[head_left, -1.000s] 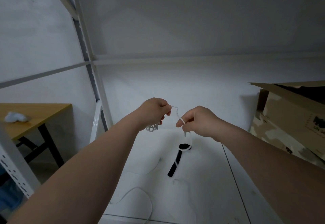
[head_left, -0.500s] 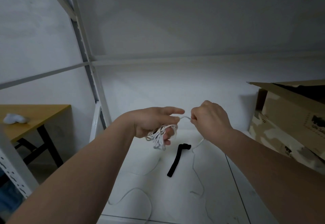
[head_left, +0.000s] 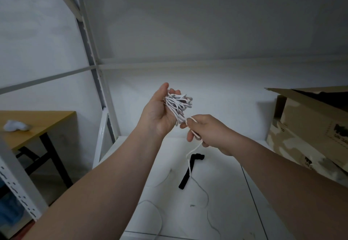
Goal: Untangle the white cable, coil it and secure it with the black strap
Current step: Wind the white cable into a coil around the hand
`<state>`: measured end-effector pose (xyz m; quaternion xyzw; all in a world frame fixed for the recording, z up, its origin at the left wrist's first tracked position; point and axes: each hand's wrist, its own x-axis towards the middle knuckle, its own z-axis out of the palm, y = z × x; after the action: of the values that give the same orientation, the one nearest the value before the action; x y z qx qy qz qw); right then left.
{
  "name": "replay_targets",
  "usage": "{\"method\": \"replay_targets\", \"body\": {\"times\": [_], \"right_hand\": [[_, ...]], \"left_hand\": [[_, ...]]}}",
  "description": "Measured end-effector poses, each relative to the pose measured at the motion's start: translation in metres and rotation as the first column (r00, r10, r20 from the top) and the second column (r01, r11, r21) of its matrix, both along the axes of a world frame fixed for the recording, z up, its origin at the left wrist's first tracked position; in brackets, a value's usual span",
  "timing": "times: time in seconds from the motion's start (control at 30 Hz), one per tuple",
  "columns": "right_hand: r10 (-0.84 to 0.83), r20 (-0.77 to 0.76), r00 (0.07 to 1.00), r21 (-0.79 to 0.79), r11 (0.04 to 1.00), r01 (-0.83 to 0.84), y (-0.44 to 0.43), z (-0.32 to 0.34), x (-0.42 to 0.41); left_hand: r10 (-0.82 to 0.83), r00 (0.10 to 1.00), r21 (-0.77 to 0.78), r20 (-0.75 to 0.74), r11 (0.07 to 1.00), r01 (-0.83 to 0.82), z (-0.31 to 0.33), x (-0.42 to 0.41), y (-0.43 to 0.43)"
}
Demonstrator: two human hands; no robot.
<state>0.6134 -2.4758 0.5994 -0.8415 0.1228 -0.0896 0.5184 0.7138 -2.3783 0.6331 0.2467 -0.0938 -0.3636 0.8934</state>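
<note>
The white cable (head_left: pixel 178 106) is bunched into a loose bundle of loops that rests in the upturned palm of the left hand (head_left: pixel 160 113), a little above the middle of the view. The left hand's fingers are spread and only lightly curled behind the bundle, not closed around it. From the bundle's lower edge, at about 5 o'clock, one strand runs straight into the right hand (head_left: pixel 205 132), which pinches it between thumb and fingers; the two hands are nearly touching there. Below the right hand the strand hangs down to the white surface (head_left: pixel 226 183), crosses over the black strap (head_left: pixel 188 172) and trails away in slack curves toward 6 o'clock.

The black strap lies flat on the surface at about 6 o'clock from the hands, untouched by either hand, its upper end bent to one side.

At 3 o'clock an open cardboard box (head_left: pixel 310 126) sits against the wall. At 9 o'clock a wooden table (head_left: pixel 37 125) carries a small white object (head_left: pixel 16 126), with white metal shelving uprights (head_left: pixel 88 47) between it and the hands.
</note>
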Motion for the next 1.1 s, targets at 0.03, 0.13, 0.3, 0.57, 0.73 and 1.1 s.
{"method": "replay_targets", "body": {"times": [0.03,0.13,0.3,0.57,0.73,1.1], "right_hand": [[-0.015,0.002,1.000,0.028,0.999,0.015,0.001,0.000,0.000],[-0.082,0.037,0.996,0.083,0.993,0.079,0.004,-0.002,0.003],[-0.227,0.113,0.967,-0.038,0.972,0.232,-0.003,-0.007,0.004],[-0.164,0.270,0.949,-0.518,0.806,0.286,-0.013,-0.015,0.002],[-0.131,0.189,0.973,-0.799,0.555,0.230,-0.014,-0.018,0.001],[-0.198,-0.019,0.980,-0.926,0.373,0.058,-0.010,-0.015,0.003]], "left_hand": [[0.044,0.999,0.016,0.025,0.999,-0.045,0.000,0.001,-0.002],[0.225,0.956,0.063,0.189,0.968,-0.241,0.000,0.002,-0.005],[0.409,0.835,0.107,0.368,0.873,-0.475,0.001,0.006,-0.003],[0.489,0.749,0.153,0.447,0.784,-0.602,-0.006,0.016,0.004],[0.444,0.812,0.157,0.379,0.834,-0.529,-0.002,0.017,0.005],[0.391,0.753,0.160,0.529,0.826,-0.541,0.002,0.008,-0.004]]}}
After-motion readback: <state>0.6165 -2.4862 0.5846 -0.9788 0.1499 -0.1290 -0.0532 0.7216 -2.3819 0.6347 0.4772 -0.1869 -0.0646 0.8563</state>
